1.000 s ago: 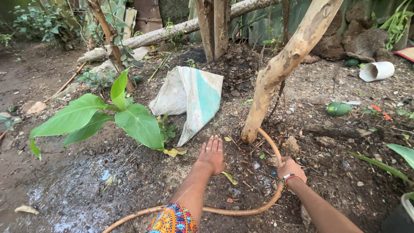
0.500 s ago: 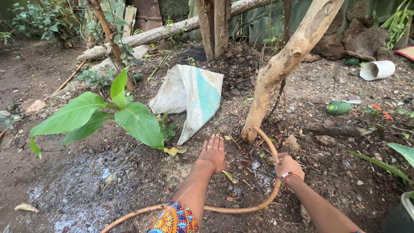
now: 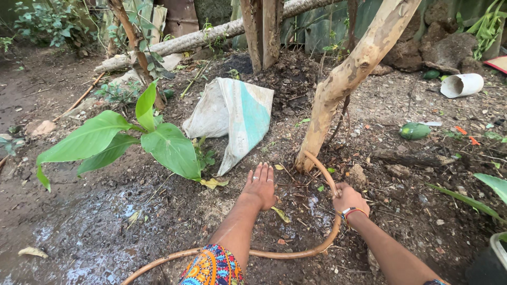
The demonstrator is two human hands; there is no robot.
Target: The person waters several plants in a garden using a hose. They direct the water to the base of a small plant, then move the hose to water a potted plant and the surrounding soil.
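My right hand (image 3: 348,199) grips a brown garden hose (image 3: 296,254) that curves across the ground in front of me. The hose's end points at the base of a pale leaning tree trunk (image 3: 343,84). Water wets the soil (image 3: 311,203) just below the trunk. My left hand (image 3: 260,186) lies flat on the dirt with fingers spread, left of the trunk's base. A ring shows on one finger. A red-and-white band circles my right wrist.
A young broad-leaved plant (image 3: 127,140) grows at the left beside a puddled wet patch (image 3: 100,232). A white-and-teal sack (image 3: 235,119) lies behind my left hand. A green fruit (image 3: 414,131), a white pipe piece (image 3: 462,85) and rocks lie at the right.
My right hand has pulled the hose slightly left and up, nearer the trunk's base. The left hand stays planted on the soil.
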